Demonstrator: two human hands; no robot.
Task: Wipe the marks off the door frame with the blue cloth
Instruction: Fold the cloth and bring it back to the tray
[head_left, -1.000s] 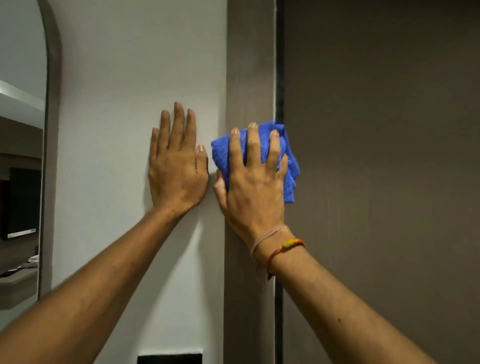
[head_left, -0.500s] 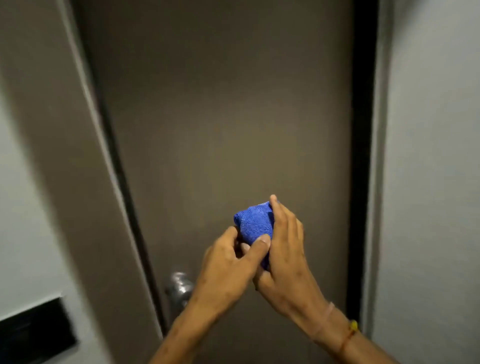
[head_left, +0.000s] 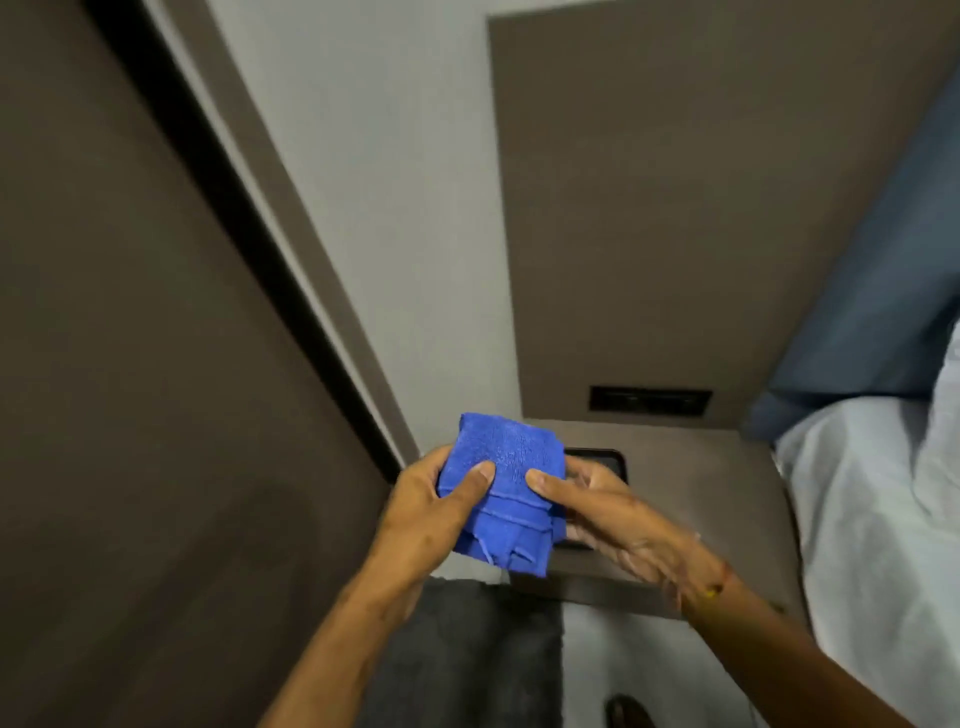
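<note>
Head view: the blue cloth (head_left: 501, 486), folded into a thick pad, is held in front of the body at the centre of the frame, clear of every surface. The left hand (head_left: 428, 512) grips the pad's 9 o'clock edge, thumb pressed on the upper face and fingers curled underneath. The right hand (head_left: 605, 512) grips the 3 o'clock edge in the same manner, thumb on top and fingers below. Both hands are closed on the cloth; loose hem layers hang from the pad toward 6 o'clock.

The door (head_left: 130, 364), dark brown, fills the 9 o'clock side of the frame. The door frame (head_left: 270, 171) runs diagonally from 11 o'clock down to the hands, with a black gap between it and the door. The cloth is near the frame's lower end but not touching it.

A brown bedside shelf (head_left: 727, 493) lies directly behind the hands at 3 o'clock. A black switch panel (head_left: 649, 401) is set in the brown wall panel above it. White bedding (head_left: 883, 519) lies at 4 o'clock. A dark grey mat (head_left: 467, 649) covers the floor at 6 o'clock.
</note>
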